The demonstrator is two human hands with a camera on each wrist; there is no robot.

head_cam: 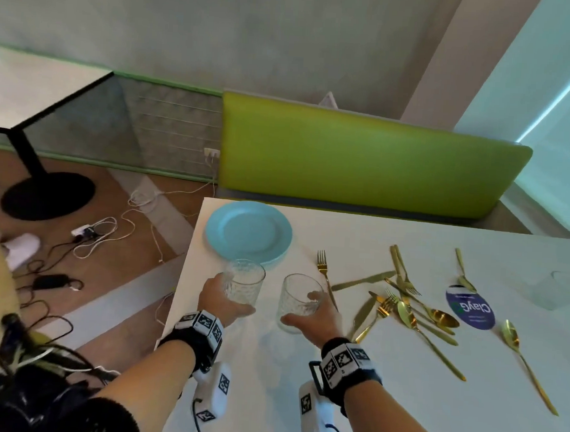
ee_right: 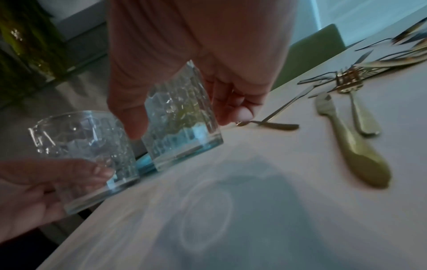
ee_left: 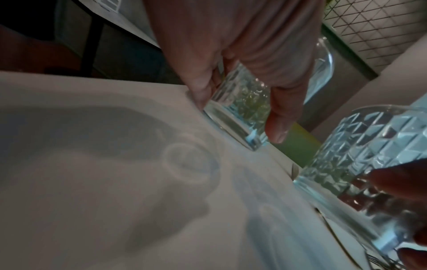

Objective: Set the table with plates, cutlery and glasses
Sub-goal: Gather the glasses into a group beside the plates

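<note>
Two clear cut-pattern glasses hang just above the white table (head_cam: 383, 402), one in each hand. My left hand (head_cam: 229, 299) grips the left glass (head_cam: 244, 281) round its lower half, in front of the stack of pale blue plates (head_cam: 248, 232). My right hand (head_cam: 305, 311) grips the right glass (head_cam: 300, 301), which tilts to the left. In the left wrist view my fingers wrap the left glass (ee_left: 235, 117), with the right glass (ee_left: 369, 155) beside it. The right wrist view shows the right glass (ee_right: 182, 127) and the left glass (ee_right: 85, 149). Gold cutlery (head_cam: 404, 301) lies scattered to the right.
A single gold fork (head_cam: 323, 274) lies just right of my right hand. A gold knife (ee_right: 353, 144) lies near it. A round blue sticker (head_cam: 470, 308) and another clear glass (head_cam: 567, 286) sit further right. A green bench (head_cam: 362, 160) backs the table; cables cover the floor on the left.
</note>
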